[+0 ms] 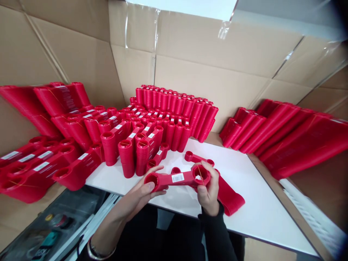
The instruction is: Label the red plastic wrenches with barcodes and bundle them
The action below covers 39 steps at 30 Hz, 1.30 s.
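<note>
Both hands up over near edge of white table (pixel 258 203), holding stack of red plastic pieces (pixel 178 178) between them. Long axis runs left-right, nearly level, right end tad higher and farther. Ring ends face up, white label on top mid-span. Left hand (pixel 141 194) wrapped round left ring end, thumb over it. Right hand (pixel 208 192) gripping right ring end from below. Loose stack (pixel 230 197) fanned out just right of right hand. Big rows of same red stacks (pixel 152 127) far and left, more (pixel 285 134) at right.

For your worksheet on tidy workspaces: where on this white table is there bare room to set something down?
The white table is bare right of the hands, out to the cardboard wall. The back left is crowded with red stacks. Both hands, left hand and right hand, grip one bundle.
</note>
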Motion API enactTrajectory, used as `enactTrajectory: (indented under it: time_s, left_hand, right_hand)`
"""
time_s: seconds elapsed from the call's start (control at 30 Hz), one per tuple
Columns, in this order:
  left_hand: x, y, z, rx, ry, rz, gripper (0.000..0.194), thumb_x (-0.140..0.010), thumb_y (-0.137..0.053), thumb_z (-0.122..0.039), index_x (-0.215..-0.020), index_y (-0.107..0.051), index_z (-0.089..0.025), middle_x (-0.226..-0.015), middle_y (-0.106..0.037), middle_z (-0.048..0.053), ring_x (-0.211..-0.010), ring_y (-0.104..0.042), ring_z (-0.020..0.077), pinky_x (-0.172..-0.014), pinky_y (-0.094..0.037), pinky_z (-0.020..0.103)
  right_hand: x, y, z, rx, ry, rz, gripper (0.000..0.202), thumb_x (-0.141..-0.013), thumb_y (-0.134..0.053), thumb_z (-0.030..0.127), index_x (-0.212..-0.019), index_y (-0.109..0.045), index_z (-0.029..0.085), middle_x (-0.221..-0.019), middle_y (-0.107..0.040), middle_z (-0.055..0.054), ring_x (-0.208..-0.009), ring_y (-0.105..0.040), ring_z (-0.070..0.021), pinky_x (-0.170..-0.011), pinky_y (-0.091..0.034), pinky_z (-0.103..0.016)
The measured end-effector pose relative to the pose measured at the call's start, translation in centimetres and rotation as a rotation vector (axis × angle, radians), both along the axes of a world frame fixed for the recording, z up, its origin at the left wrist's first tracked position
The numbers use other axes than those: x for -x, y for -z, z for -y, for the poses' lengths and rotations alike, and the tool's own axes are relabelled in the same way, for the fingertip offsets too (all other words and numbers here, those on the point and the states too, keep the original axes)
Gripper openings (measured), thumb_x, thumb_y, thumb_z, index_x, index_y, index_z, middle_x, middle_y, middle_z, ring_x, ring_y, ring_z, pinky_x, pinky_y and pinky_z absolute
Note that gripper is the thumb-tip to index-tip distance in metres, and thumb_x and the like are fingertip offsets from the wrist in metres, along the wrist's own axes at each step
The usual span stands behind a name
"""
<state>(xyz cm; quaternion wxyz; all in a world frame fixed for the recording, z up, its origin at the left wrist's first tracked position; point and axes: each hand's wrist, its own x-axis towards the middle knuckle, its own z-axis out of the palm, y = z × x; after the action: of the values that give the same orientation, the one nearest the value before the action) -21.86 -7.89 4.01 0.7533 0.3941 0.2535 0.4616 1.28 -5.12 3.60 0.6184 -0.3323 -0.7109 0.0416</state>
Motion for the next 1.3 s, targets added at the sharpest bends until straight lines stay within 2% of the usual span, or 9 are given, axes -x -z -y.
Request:
enactTrajectory:
  time_s: [0.17, 0.23, 0.33, 0.43, 0.6, 0.77, 0.9, 1.13, 1.3]
  left_hand:
    - [-0.1, -0.3, 0.4, -0.188, -0.238, -0.19, 0.065, -0.073, -0.072, -0.048, -0.13, -0.051, -0.024, -0.131, -0.055, 0.012, -0.12, -0.052, 0.0351, -0.102, -0.041, 0.044]
    - [0.1, -0.5, 0.8, -0.356, -0.368, -0.321, 0.067, -0.073, -0.074, -0.041, -0.132, -0.046, -0.025, -0.137, -0.049, 0.013, -0.125, -0.048, 0.0368, -0.104, -0.04, 0.045]
    - [0.5, -0.7, 1.3, -0.622, -0.462, -0.469, 0.072, -0.07, -0.076, -0.03, -0.134, -0.041, -0.028, -0.143, -0.038, 0.013, -0.134, -0.039, 0.0378, -0.108, -0.038, 0.047]
    - [1.1, -0.5, 1.5, -0.761, -0.442, -0.534, 0.077, -0.068, -0.077, -0.026, -0.135, -0.039, -0.03, -0.145, -0.03, 0.012, -0.138, -0.033, 0.0376, -0.112, -0.035, 0.049]
    - [2.2, 0.2, 1.3, -0.802, -0.351, -0.68, 0.09, -0.066, -0.081, -0.026, -0.141, -0.031, -0.034, -0.147, -0.028, 0.012, -0.14, -0.032, 0.0377, -0.114, -0.032, 0.055]
    - [2.3, 0.7, 1.1, -0.779, -0.294, -0.874, 0.104, -0.066, -0.082, -0.028, -0.147, -0.017, -0.035, -0.15, -0.027, 0.012, -0.142, -0.03, 0.038, -0.114, -0.031, 0.06]
    - [2.0, 0.7, 1.1, -0.72, -0.273, -0.934, 0.112, -0.066, -0.081, -0.03, -0.149, -0.006, -0.035, -0.155, -0.023, 0.013, -0.142, -0.03, 0.0388, -0.113, -0.029, 0.063]
    - [1.6, 0.5, 1.4, -0.769, -0.249, -0.831, 0.1, -0.061, -0.083, -0.022, -0.142, -0.023, -0.032, -0.145, -0.035, 0.013, -0.135, -0.042, 0.0368, -0.112, -0.038, 0.056]
    - [1.3, 0.7, 1.7, -0.877, -0.256, -0.776, 0.104, -0.058, -0.083, -0.02, -0.142, -0.023, -0.032, -0.141, -0.035, 0.013, -0.135, -0.039, 0.0384, -0.112, -0.037, 0.057]
  right_hand:
    - [0.6, -0.8, 0.1, 0.283, -0.217, -0.185, 0.085, -0.078, -0.035, 0.083, -0.145, -0.035, 0.03, -0.138, -0.048, -0.012, -0.123, -0.052, -0.0336, -0.098, -0.048, -0.054]
    - [0.8, -1.5, 0.5, 0.429, -0.305, -0.265, 0.092, -0.076, -0.031, 0.087, -0.149, -0.027, 0.031, -0.151, -0.034, -0.012, -0.136, -0.04, -0.0358, -0.105, -0.042, -0.057]
    - [0.9, -2.0, 0.9, 0.577, -0.444, -0.329, 0.092, -0.077, -0.039, 0.083, -0.151, -0.023, 0.031, -0.154, -0.031, -0.012, -0.139, -0.036, -0.0358, -0.109, -0.037, -0.057]
    - [0.9, -1.7, 0.7, 0.566, -0.459, -0.365, 0.091, -0.074, -0.054, 0.078, -0.147, -0.034, 0.028, -0.148, -0.04, -0.012, -0.136, -0.041, -0.036, -0.111, -0.036, -0.055]
    - [1.2, -1.1, 0.3, 0.478, -0.451, -0.49, 0.099, -0.056, -0.065, 0.082, -0.138, -0.048, 0.03, -0.138, -0.053, -0.009, -0.129, -0.05, -0.0363, -0.106, -0.042, -0.052]
    - [1.2, -1.8, 0.6, 0.355, -0.478, -0.488, 0.095, -0.054, -0.074, 0.074, -0.135, -0.054, 0.028, -0.131, -0.062, -0.008, -0.122, -0.057, -0.0347, -0.105, -0.044, -0.048]
    - [0.7, -1.9, 0.9, 0.34, -0.493, -0.457, 0.1, -0.051, -0.076, 0.074, -0.137, -0.052, 0.029, -0.133, -0.06, -0.008, -0.124, -0.056, -0.0352, -0.105, -0.044, -0.047]
    - [-0.2, -1.8, 1.1, 0.431, -0.649, -0.441, 0.122, -0.039, -0.085, 0.068, -0.146, -0.039, 0.033, -0.146, -0.046, -0.006, -0.135, -0.043, -0.0384, -0.111, -0.037, -0.049]
    - [0.3, -1.4, 1.8, 0.513, -0.776, -0.527, 0.13, -0.035, -0.087, 0.065, -0.148, -0.028, 0.043, -0.139, -0.05, -0.005, -0.125, -0.052, -0.0391, -0.101, -0.045, -0.054]
